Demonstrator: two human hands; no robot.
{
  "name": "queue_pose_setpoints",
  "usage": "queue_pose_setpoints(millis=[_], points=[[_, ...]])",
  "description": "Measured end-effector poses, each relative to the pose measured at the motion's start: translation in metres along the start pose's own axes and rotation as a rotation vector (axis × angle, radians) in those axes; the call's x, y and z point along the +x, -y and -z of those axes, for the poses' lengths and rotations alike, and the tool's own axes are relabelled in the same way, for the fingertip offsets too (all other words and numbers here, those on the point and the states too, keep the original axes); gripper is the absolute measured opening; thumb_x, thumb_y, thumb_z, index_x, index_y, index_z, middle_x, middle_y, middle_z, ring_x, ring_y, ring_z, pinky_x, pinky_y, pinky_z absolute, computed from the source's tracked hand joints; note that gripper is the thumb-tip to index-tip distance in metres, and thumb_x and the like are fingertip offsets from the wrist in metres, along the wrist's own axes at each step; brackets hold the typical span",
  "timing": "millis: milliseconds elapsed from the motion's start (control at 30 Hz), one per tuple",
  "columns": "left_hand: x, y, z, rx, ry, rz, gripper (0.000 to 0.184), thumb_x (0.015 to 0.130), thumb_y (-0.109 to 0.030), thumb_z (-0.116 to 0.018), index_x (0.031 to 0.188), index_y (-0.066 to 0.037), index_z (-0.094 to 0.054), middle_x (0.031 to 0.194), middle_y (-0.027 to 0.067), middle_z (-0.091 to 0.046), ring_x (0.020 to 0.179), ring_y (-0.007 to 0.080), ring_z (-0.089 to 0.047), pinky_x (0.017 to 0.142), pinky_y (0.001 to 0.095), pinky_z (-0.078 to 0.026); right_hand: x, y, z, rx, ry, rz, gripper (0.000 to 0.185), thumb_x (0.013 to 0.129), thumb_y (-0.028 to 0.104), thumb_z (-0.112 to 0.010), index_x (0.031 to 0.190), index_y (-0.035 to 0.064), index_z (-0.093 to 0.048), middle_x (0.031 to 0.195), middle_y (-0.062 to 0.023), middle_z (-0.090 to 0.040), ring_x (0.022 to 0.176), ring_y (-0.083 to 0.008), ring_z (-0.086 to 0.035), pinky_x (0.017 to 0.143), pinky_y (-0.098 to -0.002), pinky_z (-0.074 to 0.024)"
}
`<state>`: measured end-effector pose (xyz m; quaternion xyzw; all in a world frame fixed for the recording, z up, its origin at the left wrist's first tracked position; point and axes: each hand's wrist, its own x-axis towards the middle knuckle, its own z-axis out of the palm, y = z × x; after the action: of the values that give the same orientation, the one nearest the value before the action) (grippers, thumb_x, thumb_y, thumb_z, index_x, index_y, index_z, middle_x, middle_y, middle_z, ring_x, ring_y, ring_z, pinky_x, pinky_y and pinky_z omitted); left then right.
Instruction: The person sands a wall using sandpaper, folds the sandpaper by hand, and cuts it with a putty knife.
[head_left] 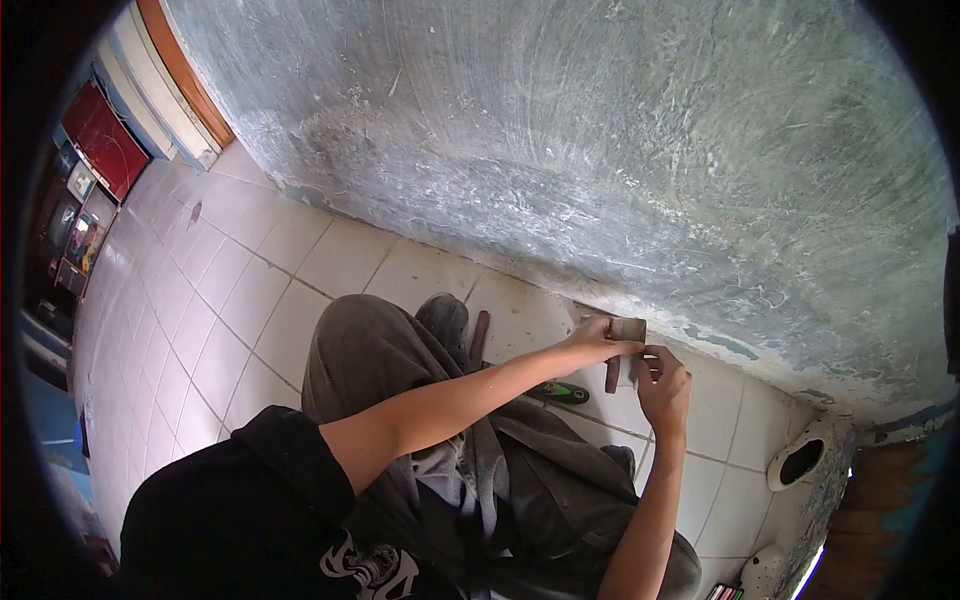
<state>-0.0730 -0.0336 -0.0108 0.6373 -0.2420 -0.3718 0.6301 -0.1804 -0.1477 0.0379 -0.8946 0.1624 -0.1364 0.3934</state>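
Near the foot of the wall, my left hand is closed on a small grey-brown block. My right hand is beside it, fingers pinched together close to the block's lower right edge; what they hold, if anything, is too small to make out. Just below the block a brown strip-like piece hangs or stands; its link to the block is unclear. A green and black tool lies on the floor below my left hand. Another brown piece lies by my foot.
A grey, scuffed wall rises ahead from the white tiled floor. On the right are a white object with a dark oval opening and a white perforated shoe. A red panel and shelves stand far left.
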Motion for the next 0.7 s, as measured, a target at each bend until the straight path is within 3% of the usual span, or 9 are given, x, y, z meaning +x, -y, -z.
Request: queue_pose_setpoints(millis=[67, 167, 467, 700], points=[[-0.01, -0.017, -0.001, -0.077, 0.047, -0.011, 0.018, 0.081, -0.02, -0.061, 0.088, -0.002, -0.062, 0.07, 0.0032, -0.062, 0.046, 0.0129, -0.058, 0.062, 0.0243, -0.045, -0.001, 0.006, 0.001, 0.017, 0.012, -0.019, 0.015, 0.077, 0.008, -0.054, 0.091, 0.002, -0.058, 0.073, -0.0165, -0.064, 0.068, -0.0294, -0.065, 0.062, -0.0352, -0.0504], [-0.01, -0.018, -0.001, -0.066, 0.045, -0.045, 0.019, 0.082, -0.019, -0.06, 0.088, -0.001, -0.062, 0.072, 0.0053, -0.064, 0.043, 0.0167, -0.059, 0.063, 0.0248, -0.045, 0.0, 0.005, -0.001, 0.042, 0.021, -0.025, 0.015, 0.078, 0.008, -0.054, 0.091, 0.0027, -0.057, 0.07, -0.0158, -0.064, 0.066, -0.0299, -0.064, 0.061, -0.0351, -0.0503], [-0.011, -0.018, -0.002, -0.143, 0.041, -0.047, 0.018, 0.079, -0.015, -0.063, 0.088, -0.001, -0.058, 0.073, 0.0062, -0.064, 0.043, 0.0172, -0.059, 0.046, 0.025, -0.046, 0.0, -0.001, -0.002, -0.039, 0.038, -0.016, 0.016, 0.077, 0.012, -0.055, 0.092, 0.0072, -0.057, 0.068, -0.0116, -0.064, 0.068, -0.0286, -0.064, 0.063, -0.0346, -0.0499], [-0.012, -0.019, -0.001, -0.122, 0.058, -0.022, 0.019, 0.08, -0.018, -0.061, 0.086, -0.001, -0.058, 0.07, 0.0047, -0.064, 0.044, 0.0169, -0.06, 0.049, 0.0253, -0.045, 0.001, -0.003, 0.0, -0.078, 0.037, -0.068, 0.018, 0.074, 0.017, -0.06, 0.091, 0.011, -0.059, 0.075, -0.0085, -0.066, 0.072, -0.0251, -0.065, 0.065, -0.0344, -0.0494]])
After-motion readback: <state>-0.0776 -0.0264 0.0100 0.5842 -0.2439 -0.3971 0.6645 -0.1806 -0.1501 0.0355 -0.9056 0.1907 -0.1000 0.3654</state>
